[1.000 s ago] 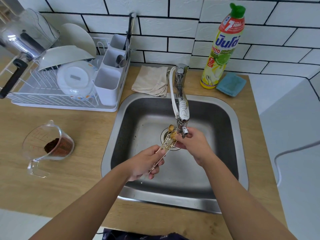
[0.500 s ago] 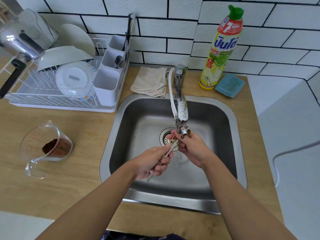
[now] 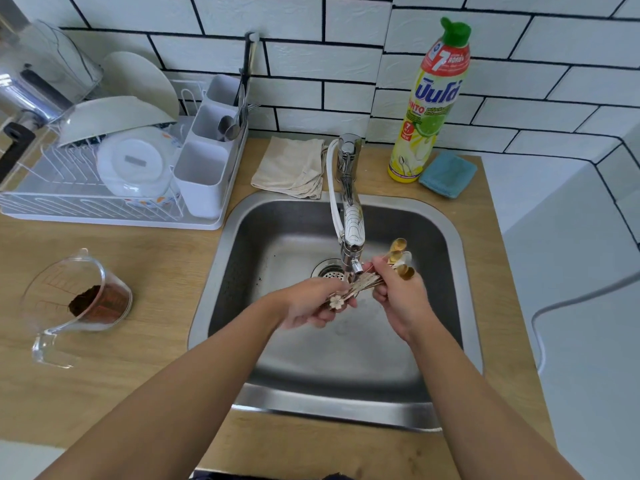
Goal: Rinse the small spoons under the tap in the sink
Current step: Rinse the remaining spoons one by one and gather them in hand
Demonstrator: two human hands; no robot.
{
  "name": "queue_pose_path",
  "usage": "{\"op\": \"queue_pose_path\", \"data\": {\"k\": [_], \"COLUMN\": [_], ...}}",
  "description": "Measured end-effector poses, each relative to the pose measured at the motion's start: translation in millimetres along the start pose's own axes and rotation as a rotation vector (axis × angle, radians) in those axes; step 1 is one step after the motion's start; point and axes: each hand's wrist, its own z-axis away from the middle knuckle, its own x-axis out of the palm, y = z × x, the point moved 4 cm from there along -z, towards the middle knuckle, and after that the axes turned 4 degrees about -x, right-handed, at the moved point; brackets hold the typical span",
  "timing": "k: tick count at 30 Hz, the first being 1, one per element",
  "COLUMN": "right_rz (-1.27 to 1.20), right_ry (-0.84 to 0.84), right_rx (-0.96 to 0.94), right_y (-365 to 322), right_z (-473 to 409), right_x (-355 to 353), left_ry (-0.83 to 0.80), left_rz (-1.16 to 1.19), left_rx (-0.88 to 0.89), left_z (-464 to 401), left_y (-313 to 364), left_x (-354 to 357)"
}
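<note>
Two hands meet over the sink (image 3: 446, 237), both on one bundle of small spoons (image 3: 367, 284). Left hand (image 3: 311, 303): fingers curled around the handle ends, a flower-shaped handle tip poking out by the fingertips. Right hand (image 3: 398, 292): fingers and thumb curled round the bundle nearer the bowls, back of hand toward camera. Gold-coloured spoon bowls fan out above and right of the right hand; count looks like four or five, hard to tell since they overlap. Bundle lies roughly level, handles left, bowls right, just under the tap (image 3: 351, 216) outlet, above the drain (image 3: 327, 268). Water stream not clearly visible; can't tell if the tap runs. Both forearms come in from the near edge of the counter (image 3: 138, 358).

Rest, quick:
- Dish rack (image 3: 86, 206) at the far-left of the counter, holding white plates and a white lidded container.
- White cutlery caddy (image 3: 204, 174) on the rack's right end, a few metal utensils in its back compartments.
- Clear measuring jug (image 3: 76, 299) left of the sink, near the counter's left edge, dark brown grounds inside, handle toward camera.
- Beige folded cloth (image 3: 291, 168) at the far edge, just left of the tap base.
- Dish soap bottle (image 3: 429, 109), green cap, upright at the far edge right of the tap.
- Blue sponge cloth (image 3: 448, 173) just beside the bottle, at the far-right corner.
</note>
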Motion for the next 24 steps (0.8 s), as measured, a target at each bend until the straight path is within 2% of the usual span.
{"op": "queue_pose_path", "data": {"k": [4, 8, 12, 17, 22, 24], "right_rz": [0.063, 0.084, 0.160, 0.146, 0.305, 0.354], "right_ry": [0.171, 0.207, 0.062, -0.144, -0.320, -0.330], "right_rx": [-0.080, -0.106, -0.066, 0.018, 0.027, 0.015], "right_y": [-11.9, -17.3, -14.3, 1.9, 13.0, 13.9], "right_z": [-0.5, -0.7, -1.4, -2.6, -1.1, -0.6], "right_x": [-18.6, -30.2, -24.3, 16.8, 44.3, 46.4], "left_ry": [0.096, 0.142, -0.002, -0.203, -0.168, -0.155], "left_rz": [0.072, 0.082, 0.122, -0.159, -0.204, -0.210], "left_rx": [0.086, 0.191, 0.153, -0.059, -0.057, -0.041], "left_z": [-19.8, -29.7, -16.1, 23.2, 45.1, 49.0], "left_y": [20.3, 29.0, 20.4, 4.3, -16.2, -24.3], "left_x": [14.0, 21.0, 9.6, -14.7, -15.5, -17.2]}}
